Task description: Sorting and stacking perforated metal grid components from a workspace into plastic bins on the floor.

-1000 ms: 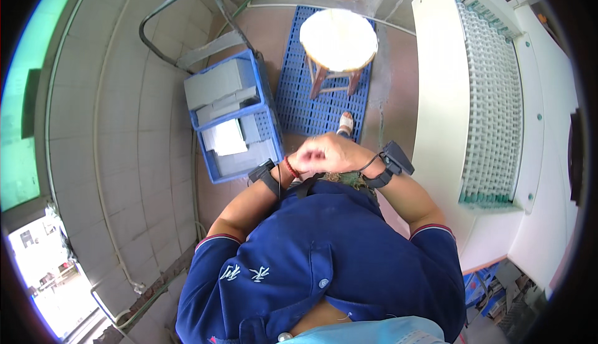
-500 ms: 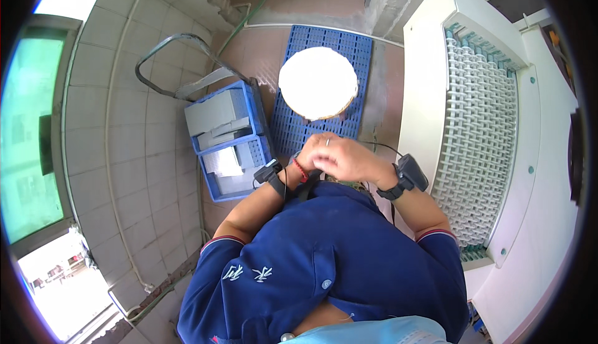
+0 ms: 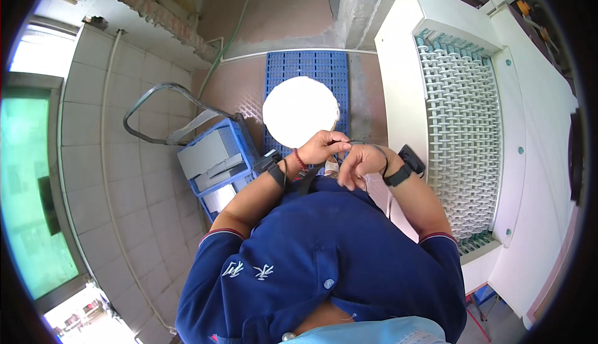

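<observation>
Both hands are up in front of the chest, close together. The left hand [image 3: 321, 148] has its fingers curled in, thumb and forefinger pinched on a thin dark cord [image 3: 356, 143] that arcs across to the right hand [image 3: 361, 164]. The right hand's fingers are bent loosely inward around the same cord — how firmly they grip I cannot tell, the strand is too thin to follow. Where the cord ends is hidden behind the knuckles. Each wrist carries a dark strap with a small black box on it; the left wrist also wears a red bead bracelet [image 3: 299, 159].

Just beyond the hands, a round white stool top [image 3: 300, 111] stands on a blue slatted plastic pallet [image 3: 306, 70], its legs hidden under the seat. To the left, a blue crate [image 3: 219, 164] holds grey boxes and a white sheet; its lower part is cut off by the left forearm. A curved grey metal handle [image 3: 163, 112] rises behind it.

To the right, a large white cabinet [image 3: 529, 169] shows a panel of pale mesh grille [image 3: 462, 132]. Far off — a concrete pillar, a pale hose running along the floor, and tiled wall on the left.
</observation>
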The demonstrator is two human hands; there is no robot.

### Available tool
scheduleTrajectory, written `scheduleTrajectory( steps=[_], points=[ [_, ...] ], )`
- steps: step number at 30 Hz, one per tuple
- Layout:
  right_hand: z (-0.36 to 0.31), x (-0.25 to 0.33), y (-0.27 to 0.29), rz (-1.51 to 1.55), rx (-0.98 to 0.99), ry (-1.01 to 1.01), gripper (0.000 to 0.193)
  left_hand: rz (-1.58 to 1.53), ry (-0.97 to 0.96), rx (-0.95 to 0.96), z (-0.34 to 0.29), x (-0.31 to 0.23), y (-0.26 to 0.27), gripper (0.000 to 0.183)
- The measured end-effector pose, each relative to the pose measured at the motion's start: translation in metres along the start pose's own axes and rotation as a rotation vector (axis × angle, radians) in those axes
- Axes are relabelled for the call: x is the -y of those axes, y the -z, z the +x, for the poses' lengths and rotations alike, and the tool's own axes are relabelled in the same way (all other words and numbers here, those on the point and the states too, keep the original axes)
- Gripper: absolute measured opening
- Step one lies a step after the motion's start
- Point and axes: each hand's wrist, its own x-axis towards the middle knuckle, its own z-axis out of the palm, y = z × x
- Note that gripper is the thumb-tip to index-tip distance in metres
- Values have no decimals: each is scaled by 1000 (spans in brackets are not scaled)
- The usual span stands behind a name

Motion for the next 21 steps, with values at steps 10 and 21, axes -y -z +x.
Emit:
scheduleTrajectory(
  steps=[10,21],
  points=[
    [87,38,-6,-509,-901,597,43,855,-788,-290,13,33,21,31],
    [-10,-35,50,-569,-1724,435,22,-270,93,-1468,-214,75,108,22]
  ],
)
